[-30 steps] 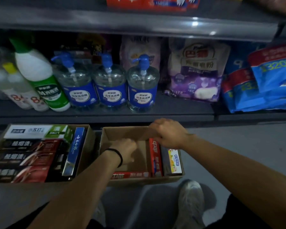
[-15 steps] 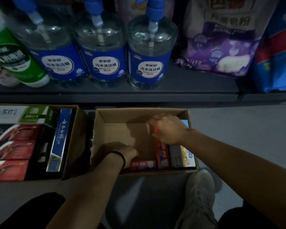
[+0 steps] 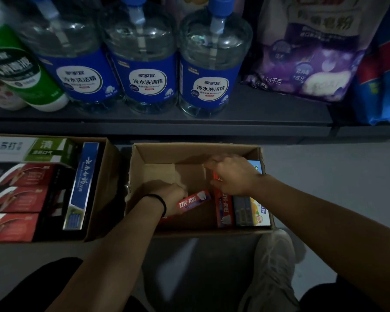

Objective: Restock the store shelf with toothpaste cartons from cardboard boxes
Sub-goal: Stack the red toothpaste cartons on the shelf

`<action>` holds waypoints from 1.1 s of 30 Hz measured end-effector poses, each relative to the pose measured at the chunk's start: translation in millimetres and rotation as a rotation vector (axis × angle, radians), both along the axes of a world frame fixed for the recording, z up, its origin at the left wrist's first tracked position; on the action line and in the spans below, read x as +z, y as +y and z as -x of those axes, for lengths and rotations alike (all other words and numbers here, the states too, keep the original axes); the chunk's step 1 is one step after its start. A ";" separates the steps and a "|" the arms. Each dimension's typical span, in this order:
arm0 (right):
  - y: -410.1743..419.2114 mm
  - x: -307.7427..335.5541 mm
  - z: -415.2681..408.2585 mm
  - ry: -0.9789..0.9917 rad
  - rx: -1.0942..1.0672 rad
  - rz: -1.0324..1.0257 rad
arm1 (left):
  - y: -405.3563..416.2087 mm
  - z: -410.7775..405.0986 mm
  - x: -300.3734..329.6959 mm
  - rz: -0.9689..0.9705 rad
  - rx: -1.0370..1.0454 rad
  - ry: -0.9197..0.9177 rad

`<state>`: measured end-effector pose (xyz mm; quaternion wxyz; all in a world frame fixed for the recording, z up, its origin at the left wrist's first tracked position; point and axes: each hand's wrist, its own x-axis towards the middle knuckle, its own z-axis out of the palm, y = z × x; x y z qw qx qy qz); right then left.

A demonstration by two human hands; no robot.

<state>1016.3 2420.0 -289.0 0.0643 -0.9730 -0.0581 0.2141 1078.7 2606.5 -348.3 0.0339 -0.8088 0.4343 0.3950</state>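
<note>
While both arms reach into the cardboard box (image 3: 196, 152), the left hand (image 3: 170, 198) grips a red toothpaste carton (image 3: 193, 201) and the right hand (image 3: 231, 174) curls over an upright carton (image 3: 223, 208) — likely to lift both for shelving.

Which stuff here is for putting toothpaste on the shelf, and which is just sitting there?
For the job: left hand gripping a red toothpaste carton; right hand on the upright red carton; the open cardboard box; the full box of cartons.

Just there: pump bottles of dish soap, green bottle, purple bag.
</note>
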 end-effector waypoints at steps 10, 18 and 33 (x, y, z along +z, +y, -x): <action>-1.7 1.6 1.0 0.008 -0.006 0.004 | 2.0 11.8 -7.3 -0.093 0.033 -0.094; -13.6 18.5 9.6 -0.027 -0.060 0.034 | 0.8 -5.4 34.7 0.052 0.179 -0.060; 0.1 36.5 25.4 -0.012 -0.243 0.008 | 13.0 -45.0 157.3 0.208 0.113 -0.250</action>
